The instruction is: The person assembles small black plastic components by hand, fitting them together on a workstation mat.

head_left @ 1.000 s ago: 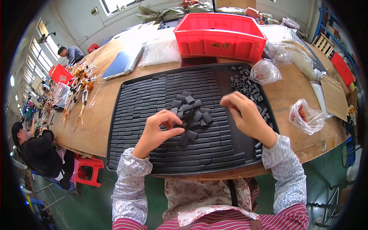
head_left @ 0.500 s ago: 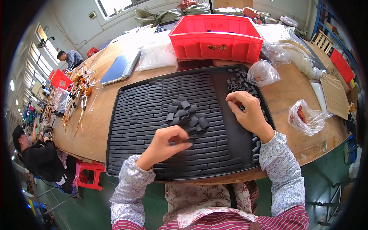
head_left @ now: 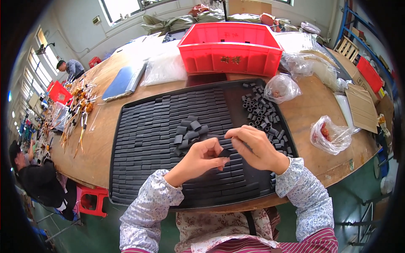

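My left hand (head_left: 199,162) pinches a flat black sleeve piece (head_left: 226,153) between thumb and fingers, above the tray. My right hand (head_left: 258,148) is just beside it, fingers pressed together near the piece; whatever they hold is hidden. Under both hands lies a large black tray (head_left: 236,101). Rows of flat black pieces (head_left: 145,141) cover its left and middle parts. A loose heap of wider black pieces (head_left: 190,130) rests on those rows, left of my hands. Short black tubes (head_left: 259,110) with round openings lie scattered along the tray's right side.
Behind the tray stands a red crate (head_left: 230,57). Clear plastic bags (head_left: 331,135) lie to the right, near flat cardboard (head_left: 362,107). At left are a blue folder-like stack (head_left: 124,82) and wired parts (head_left: 84,103). A person in black (head_left: 42,181) sits by a red stool (head_left: 93,200).
My left hand has moved right with the black sleeve piece, and my right hand has come left and down from beside the short tubes. The two hands now meet. The view has shifted slightly.
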`<state>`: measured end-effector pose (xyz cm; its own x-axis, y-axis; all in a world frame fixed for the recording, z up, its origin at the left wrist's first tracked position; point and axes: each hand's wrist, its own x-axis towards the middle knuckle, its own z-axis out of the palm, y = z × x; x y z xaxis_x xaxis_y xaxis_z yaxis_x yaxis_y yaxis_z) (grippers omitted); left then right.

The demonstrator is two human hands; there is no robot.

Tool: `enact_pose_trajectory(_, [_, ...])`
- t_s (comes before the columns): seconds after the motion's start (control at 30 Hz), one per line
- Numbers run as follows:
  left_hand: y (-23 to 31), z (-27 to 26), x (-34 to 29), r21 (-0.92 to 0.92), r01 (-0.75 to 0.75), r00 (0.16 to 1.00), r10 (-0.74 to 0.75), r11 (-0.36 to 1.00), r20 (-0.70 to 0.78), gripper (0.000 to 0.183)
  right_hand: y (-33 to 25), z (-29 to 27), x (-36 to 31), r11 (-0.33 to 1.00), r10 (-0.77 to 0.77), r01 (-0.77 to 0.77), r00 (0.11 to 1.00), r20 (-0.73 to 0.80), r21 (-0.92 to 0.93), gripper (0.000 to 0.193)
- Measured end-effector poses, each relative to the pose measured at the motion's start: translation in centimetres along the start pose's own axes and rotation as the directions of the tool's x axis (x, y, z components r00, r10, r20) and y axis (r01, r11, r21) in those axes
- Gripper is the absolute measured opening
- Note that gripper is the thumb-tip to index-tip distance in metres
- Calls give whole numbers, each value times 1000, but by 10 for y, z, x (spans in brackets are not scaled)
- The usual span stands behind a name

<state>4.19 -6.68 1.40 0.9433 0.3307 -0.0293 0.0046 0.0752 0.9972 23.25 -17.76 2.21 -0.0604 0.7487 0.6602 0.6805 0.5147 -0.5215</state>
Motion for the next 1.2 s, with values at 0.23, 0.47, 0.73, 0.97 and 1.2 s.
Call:
enact_pose_trajectory(0.23, [-7,2,0,48,-34,999,32,998,44,15,-3,-1,-3,999,-39,34,985,168,36,26])
enact_pose_trajectory(0.47, [3,6,-15,-95,50,998,-45,994,53,28,-3,14,-7,988,-121,109,986,112,109,34])
enact_pose_trajectory(0.73, [3,13,-9,-33,94,996,-94,995,0,24,-15,-8,-12,962,-168,168,986,17,-215,31])
enact_pose_trajectory(0.97, [10,1,-30,170,128,982,-149,977,114,8,-76,-39,-68,916,30,-102,982,-187,-387,24])
enact_pose_trajectory(1.2, [1,-2,-24,150,-6,913,-56,989,405,16,-50,-100,-179,632,687,-756,648,-330,-169,46])
